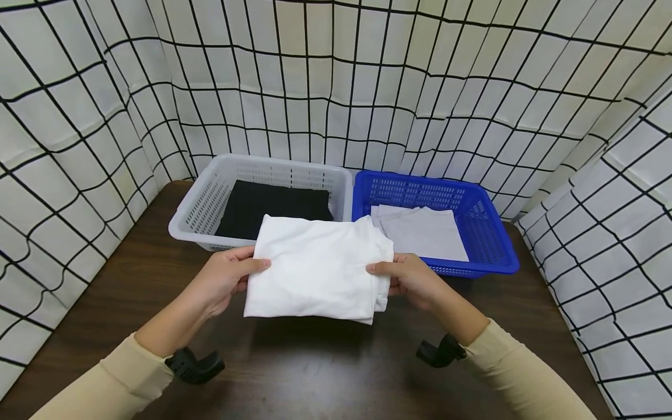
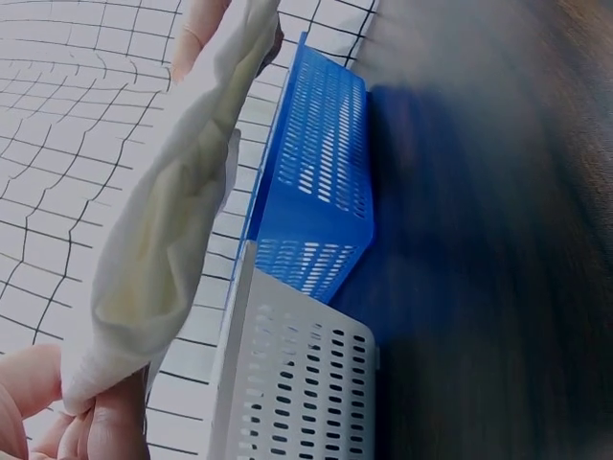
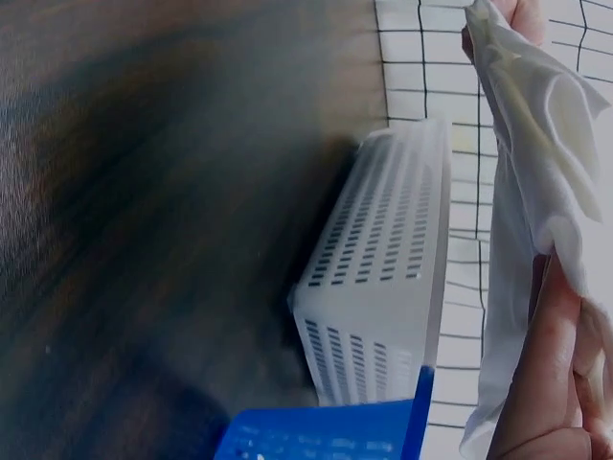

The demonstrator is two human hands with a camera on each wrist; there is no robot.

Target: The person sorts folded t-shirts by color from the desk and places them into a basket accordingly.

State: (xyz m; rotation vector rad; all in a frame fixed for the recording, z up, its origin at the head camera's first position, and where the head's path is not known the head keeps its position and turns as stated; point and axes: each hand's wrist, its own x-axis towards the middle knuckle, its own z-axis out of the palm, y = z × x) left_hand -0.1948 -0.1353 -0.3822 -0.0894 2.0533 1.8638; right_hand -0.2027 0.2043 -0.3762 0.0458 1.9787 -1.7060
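Note:
A folded white cloth [image 1: 315, 268] is held up above the table, stretched between both hands. My left hand [image 1: 228, 277] pinches its left edge, thumb on top and fingers beneath. On the other side my right hand [image 1: 412, 280] pinches the right edge the same way, where several layers show. Both wrist views show the cloth [image 2: 158, 240] from the side, with its folded layers sagging between the hands. Behind it, a white basket [image 1: 184, 227] holds folded black cloth [image 1: 278, 201]. The blue basket [image 1: 490, 233] to its right holds folded white cloths [image 1: 425, 230].
Both baskets stand side by side at the back of the dark wooden table [image 1: 315, 373]. White sheeting with a black grid [image 1: 367, 76] surrounds the table at the back and sides. A black camera mount sits on each wrist.

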